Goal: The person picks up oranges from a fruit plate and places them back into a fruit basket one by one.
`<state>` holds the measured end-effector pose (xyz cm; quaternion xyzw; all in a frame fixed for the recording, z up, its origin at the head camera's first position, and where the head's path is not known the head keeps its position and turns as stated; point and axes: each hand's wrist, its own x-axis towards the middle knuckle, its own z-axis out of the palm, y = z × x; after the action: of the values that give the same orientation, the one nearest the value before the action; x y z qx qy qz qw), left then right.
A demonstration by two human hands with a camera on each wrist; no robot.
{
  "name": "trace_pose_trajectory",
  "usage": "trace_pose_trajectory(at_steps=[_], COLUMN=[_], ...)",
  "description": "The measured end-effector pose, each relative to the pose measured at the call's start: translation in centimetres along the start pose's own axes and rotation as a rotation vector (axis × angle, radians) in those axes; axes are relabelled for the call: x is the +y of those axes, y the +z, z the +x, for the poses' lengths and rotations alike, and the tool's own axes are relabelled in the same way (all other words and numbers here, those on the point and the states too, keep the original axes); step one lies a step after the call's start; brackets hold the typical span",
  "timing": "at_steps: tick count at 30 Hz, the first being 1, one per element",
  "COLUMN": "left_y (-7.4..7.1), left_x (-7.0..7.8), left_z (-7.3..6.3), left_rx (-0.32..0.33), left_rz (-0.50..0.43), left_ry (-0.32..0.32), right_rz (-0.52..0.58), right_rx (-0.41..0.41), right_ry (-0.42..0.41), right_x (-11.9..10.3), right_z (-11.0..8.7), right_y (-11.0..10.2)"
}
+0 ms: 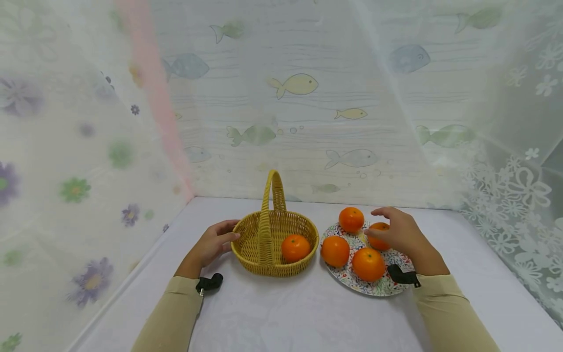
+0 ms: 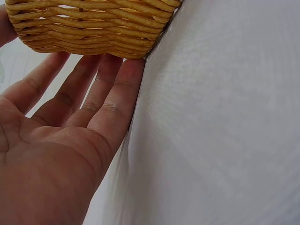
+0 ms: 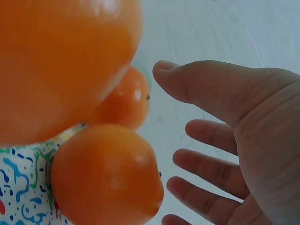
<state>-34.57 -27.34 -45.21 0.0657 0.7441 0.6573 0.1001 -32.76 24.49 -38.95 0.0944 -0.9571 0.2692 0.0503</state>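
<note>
A yellow wicker basket point(image 1: 252, 269) with a tall arched handle stands at the middle of the table, one orange point(image 1: 295, 248) inside it. My left hand point(image 1: 215, 243) rests against the basket's left side. In the left wrist view its fingers point(image 2: 115, 101) are fairly straight, their tips touching the woven wall low down. To the right lies a round patterned plate point(image 1: 374, 289) bearing several oranges point(image 1: 368, 264). Over its far right part hovers my right hand point(image 1: 406, 238), thumb and fingers spread, beside the far-right orange point(image 1: 379, 236). The right wrist view shows a gap between fingers and fruit.
A white cloth covers the table point(image 1: 281, 313). Behind it hangs a curtain with fish drawings point(image 1: 299, 84), and a flowered curtain point(image 1: 75, 189) runs down the left. Lacy white sheeting point(image 1: 523, 205) closes off the right side. Each wrist wears a small black camera mount point(image 1: 210, 282).
</note>
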Motion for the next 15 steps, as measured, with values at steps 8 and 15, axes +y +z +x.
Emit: trace_pose_trajectory(at_steps=[8, 15], left_y=[0.0, 0.0], left_x=[-0.1, 0.0], left_z=[0.0, -0.1], left_rx=[0.003, -0.001], left_rz=[0.003, 0.001], left_ry=[-0.002, 0.001], right_rz=[0.011, 0.044], right_rx=[-0.064, -0.108], right_ry=[0.047, 0.083], right_x=[1.2, 1.5], right_z=[0.2, 0.2], right_y=[0.0, 0.1])
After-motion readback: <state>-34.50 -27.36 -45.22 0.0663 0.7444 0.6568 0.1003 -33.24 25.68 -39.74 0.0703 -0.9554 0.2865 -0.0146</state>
